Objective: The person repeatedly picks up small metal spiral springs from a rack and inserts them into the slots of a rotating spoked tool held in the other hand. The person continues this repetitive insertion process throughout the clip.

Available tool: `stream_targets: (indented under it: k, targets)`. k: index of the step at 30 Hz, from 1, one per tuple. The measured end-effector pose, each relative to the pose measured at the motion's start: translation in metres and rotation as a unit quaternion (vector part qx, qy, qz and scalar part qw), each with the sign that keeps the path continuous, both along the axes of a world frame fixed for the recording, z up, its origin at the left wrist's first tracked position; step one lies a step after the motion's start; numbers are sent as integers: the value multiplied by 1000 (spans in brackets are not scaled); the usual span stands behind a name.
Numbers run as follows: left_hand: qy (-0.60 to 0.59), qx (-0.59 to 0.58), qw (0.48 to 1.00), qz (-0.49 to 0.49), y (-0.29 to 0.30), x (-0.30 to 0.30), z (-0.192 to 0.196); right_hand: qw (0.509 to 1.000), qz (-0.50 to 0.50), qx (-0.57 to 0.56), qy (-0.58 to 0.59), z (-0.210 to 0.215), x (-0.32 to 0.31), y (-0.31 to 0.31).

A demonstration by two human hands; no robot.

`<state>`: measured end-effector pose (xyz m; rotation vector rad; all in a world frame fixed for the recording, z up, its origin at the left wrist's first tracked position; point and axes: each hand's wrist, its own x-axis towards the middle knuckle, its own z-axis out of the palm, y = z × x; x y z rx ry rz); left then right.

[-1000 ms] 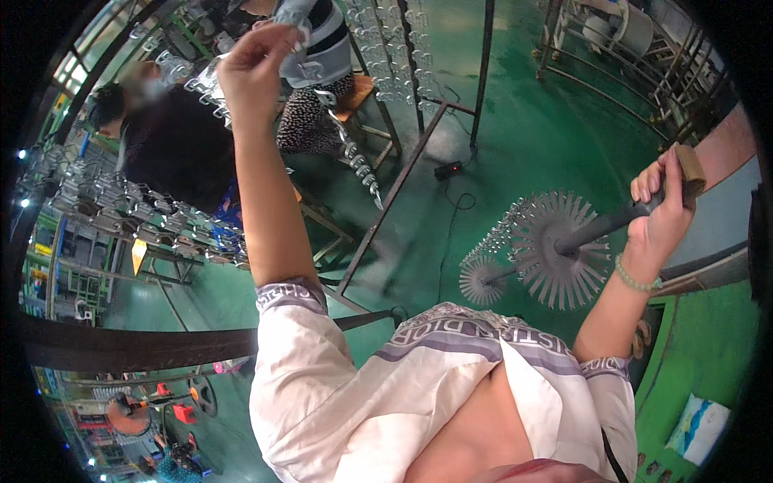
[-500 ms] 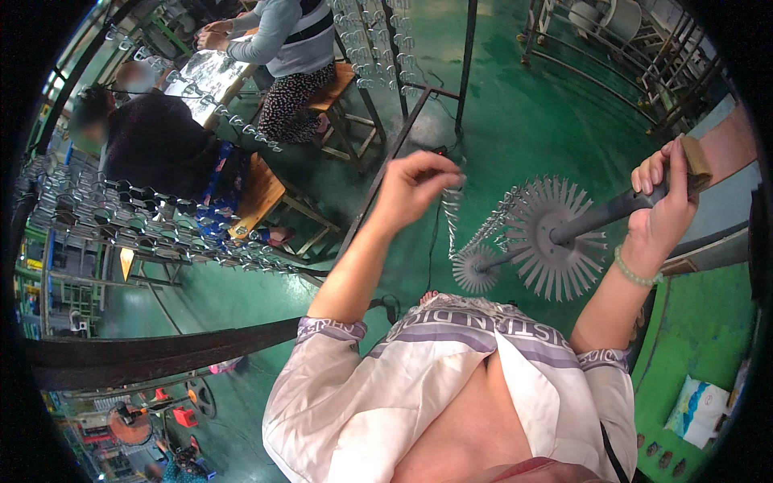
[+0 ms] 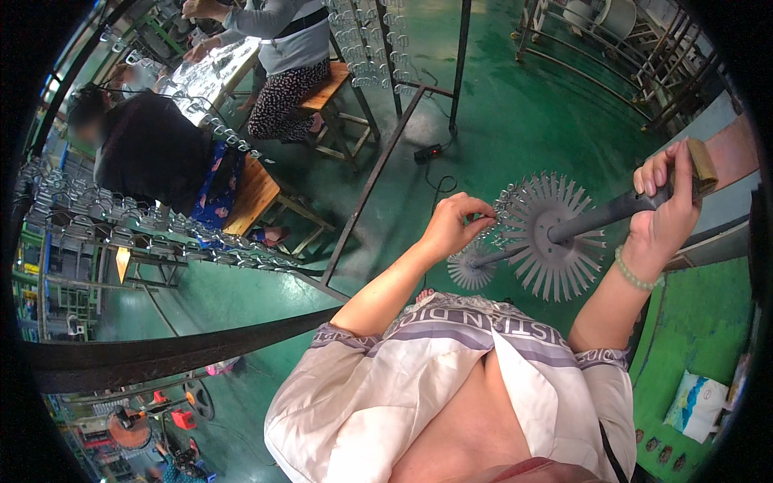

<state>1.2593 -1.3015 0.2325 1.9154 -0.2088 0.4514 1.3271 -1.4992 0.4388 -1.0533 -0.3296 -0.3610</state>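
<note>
Right hand: now wrapped around the rod [image 3: 612, 211] near its top end [image 3: 664, 201], keeping it tilted so the spokes face the other hand.
Left hand: fingertips pinched at the big disc's rim [image 3: 459, 225], apparently on a small part; too small to tell.
Discs: grey metal, flat, radial spokes; large [image 3: 555, 237], small [image 3: 471, 267] lower.
Floor: glossy green [image 3: 523, 105].

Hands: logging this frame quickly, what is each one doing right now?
Left hand: fingers pinched at the rim of the spiked metal disc; whether it holds anything cannot be told.
Right hand: closed around the dark rod.
</note>
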Motion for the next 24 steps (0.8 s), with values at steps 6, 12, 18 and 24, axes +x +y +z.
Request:
stream_targets:
  k: [6, 12, 18, 24]
  targets:
    - [23, 15, 1000, 2, -2, 3, -4, 1000, 22, -7, 2, -2, 5, 0]
    - [7, 35, 999, 11, 29, 4, 24, 996, 87, -31, 9, -21, 33, -38]
    - [-326, 76, 854, 399, 185, 12, 170, 999, -22, -26, 36, -4, 8, -8]
    - [-383, 149, 603, 683, 327, -37, 320, 999, 0, -6, 33, -1, 4, -6]
